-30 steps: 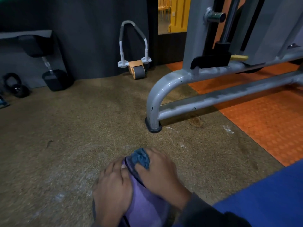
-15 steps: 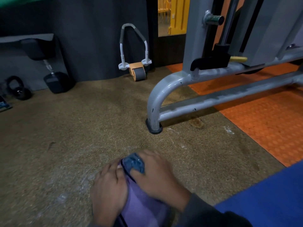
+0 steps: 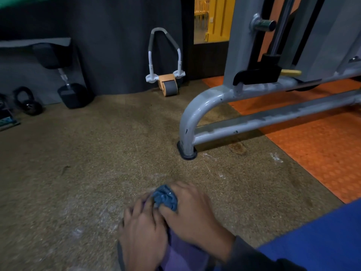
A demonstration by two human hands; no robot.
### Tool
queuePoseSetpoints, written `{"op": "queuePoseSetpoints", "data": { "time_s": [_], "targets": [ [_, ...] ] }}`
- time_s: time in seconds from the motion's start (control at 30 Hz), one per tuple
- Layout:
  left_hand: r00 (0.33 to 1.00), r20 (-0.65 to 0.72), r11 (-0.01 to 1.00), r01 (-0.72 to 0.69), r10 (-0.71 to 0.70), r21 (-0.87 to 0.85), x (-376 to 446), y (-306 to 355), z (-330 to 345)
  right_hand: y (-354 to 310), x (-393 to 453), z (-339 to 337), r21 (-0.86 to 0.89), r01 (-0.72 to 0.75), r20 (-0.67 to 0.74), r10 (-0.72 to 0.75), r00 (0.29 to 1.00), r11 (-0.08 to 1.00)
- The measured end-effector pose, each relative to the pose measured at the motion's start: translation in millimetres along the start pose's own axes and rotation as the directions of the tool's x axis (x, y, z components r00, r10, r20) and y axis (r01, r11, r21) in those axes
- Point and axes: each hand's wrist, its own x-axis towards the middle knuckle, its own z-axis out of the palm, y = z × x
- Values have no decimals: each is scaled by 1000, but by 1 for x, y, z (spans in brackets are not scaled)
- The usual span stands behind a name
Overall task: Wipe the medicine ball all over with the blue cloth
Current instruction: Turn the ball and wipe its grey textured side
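Since the earlier frames the right hand (image 3: 192,216) has pushed the bunched cloth (image 3: 165,198) further over the ball (image 3: 181,253) toward the left hand (image 3: 141,234), so less purple shows between them. At lower centre, one ball, one cloth, two hands: right fingers curled on the cloth, left flat on the ball. Upper left: one kettlebell (image 3: 27,101), one dumbbell (image 3: 64,79); upper centre, one roller (image 3: 166,75).

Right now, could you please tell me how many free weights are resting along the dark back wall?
2: a black dumbbell leaning upright against the wall at left, and a black kettlebell on the floor further left. More may lie beyond the left frame edge.
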Motion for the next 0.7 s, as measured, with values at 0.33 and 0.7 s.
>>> {"op": "queuePoseSetpoints", "data": {
  "time_s": [0.33, 0.7],
  "targets": [
    [999, -4, 996, 50, -50, -72, 4, 1, -4, 18, 1, -9, -121, -199, 96, 211, 973, 972],
    [996, -7, 994, 94, -94, -60, 1, 1, 3, 24, 35, -7, -11, -391, 172, 387, 906, 920]
  ]
}}
